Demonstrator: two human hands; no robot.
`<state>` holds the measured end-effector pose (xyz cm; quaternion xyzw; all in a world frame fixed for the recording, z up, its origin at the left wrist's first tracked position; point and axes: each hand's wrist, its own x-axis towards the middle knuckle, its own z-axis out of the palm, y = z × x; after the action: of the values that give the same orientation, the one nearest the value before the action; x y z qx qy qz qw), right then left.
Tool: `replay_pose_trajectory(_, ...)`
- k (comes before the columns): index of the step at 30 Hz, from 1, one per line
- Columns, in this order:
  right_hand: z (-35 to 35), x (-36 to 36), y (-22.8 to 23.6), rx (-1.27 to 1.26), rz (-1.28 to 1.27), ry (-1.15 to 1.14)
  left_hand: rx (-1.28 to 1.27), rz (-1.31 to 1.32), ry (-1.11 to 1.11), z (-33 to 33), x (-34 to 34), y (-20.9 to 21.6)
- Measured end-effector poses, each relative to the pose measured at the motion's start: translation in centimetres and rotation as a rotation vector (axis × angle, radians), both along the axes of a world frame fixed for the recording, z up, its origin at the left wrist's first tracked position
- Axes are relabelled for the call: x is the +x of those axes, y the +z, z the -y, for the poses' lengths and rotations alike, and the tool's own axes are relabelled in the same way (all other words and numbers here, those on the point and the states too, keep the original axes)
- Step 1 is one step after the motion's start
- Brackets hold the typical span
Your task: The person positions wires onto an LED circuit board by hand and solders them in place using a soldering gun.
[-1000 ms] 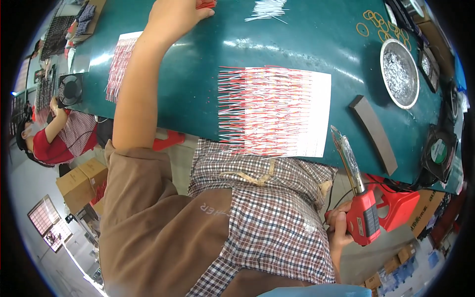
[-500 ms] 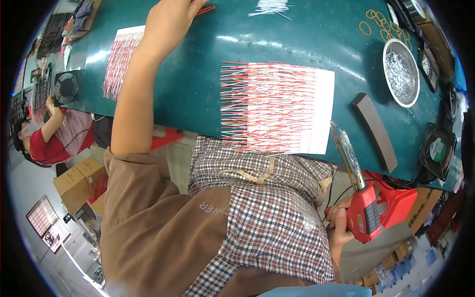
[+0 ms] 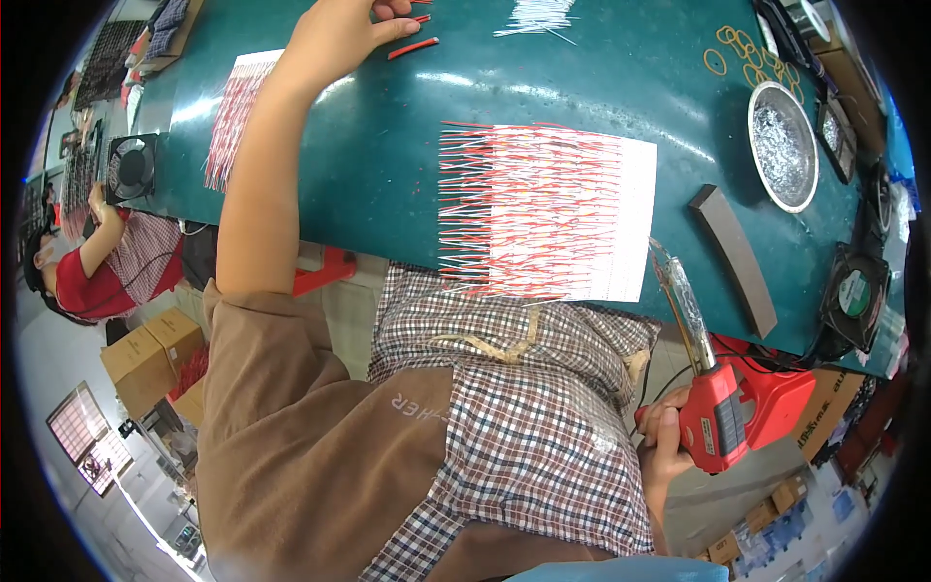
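Observation:
My left hand (image 3: pixel 339 31) is stretched out to the far side of the green table (image 3: pixel 388 155), its fingers resting by short red tube pieces (image 3: pixel 414 46). My right hand (image 3: pixel 664 441) sits low beside my lap and grips a red soldering gun (image 3: pixel 708 388) whose metal tip points up toward the table edge. A white sheet (image 3: pixel 543 218) covered with rows of thin red and white wires lies right in front of me, between the two hands.
A second wire sheet (image 3: pixel 236 112) lies at the left, loose white wires (image 3: pixel 538 15) at the top. A metal dish of solder scraps (image 3: pixel 784 144), yellow rubber bands (image 3: pixel 732 60), a dark bar (image 3: pixel 734 257) and small fans (image 3: pixel 853 291) stand right. Another person in red (image 3: pixel 92 267) works at left.
My view has shifted down, so the table sits lower in frame. My left hand has spread its fingers over the red tube pieces. The right hand and soldering gun stay put.

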<state>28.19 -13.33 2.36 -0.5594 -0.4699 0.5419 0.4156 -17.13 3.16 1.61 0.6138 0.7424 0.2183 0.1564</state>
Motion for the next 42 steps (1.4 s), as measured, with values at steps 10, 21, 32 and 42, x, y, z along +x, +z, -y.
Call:
replay_pose_trajectory(10, 0.3, 0.2, -0.3, -0.001, -0.017, 0.019, 0.053, -0.298, -0.141, 0.3, 0.4, -0.8)
replay_pose_trajectory(21, 0.1, 0.1, -0.1, -0.005, 0.004, -0.035, 0.250, 0.286, -0.006, 4.1, 1.9, -1.2)
replay_pose_trajectory(32, -0.2, 0.2, -0.1, 0.015, -0.010, -0.005, 0.192, 0.508, 0.185, 7.2, 6.3, -0.4)
replay_pose_trajectory(42, -0.9, -0.7, 0.0, -0.002, -0.087, -0.005, -0.509, 1.097, -0.103, 7.9, 16.2, 2.4)
